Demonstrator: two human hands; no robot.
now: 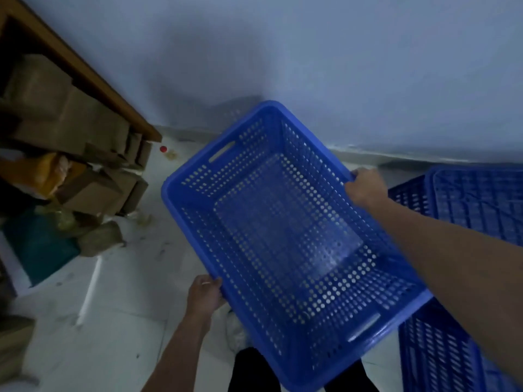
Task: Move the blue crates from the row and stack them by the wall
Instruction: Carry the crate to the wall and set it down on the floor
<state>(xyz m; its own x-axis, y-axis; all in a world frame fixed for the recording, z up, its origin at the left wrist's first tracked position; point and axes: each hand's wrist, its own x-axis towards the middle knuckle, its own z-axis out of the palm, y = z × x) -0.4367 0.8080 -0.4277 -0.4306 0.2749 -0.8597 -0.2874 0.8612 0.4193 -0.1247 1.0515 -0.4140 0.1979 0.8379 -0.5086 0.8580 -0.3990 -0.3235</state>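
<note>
Perforated blue crate (285,222), empty, tilted, more crates (478,199) right

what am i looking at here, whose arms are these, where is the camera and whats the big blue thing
There is no machine here. A person wears one camera on the head, looking forward and down, so the single picture shows their own two arms from above. The left hand grips one long edge of an empty blue crate with holes in its sides and bottom. The right hand grips the opposite edge. The crate is held tilted, up off the pale floor. More blue crates lie on the right, near the wall. On the left is a pile of cardboard boxes.
</note>
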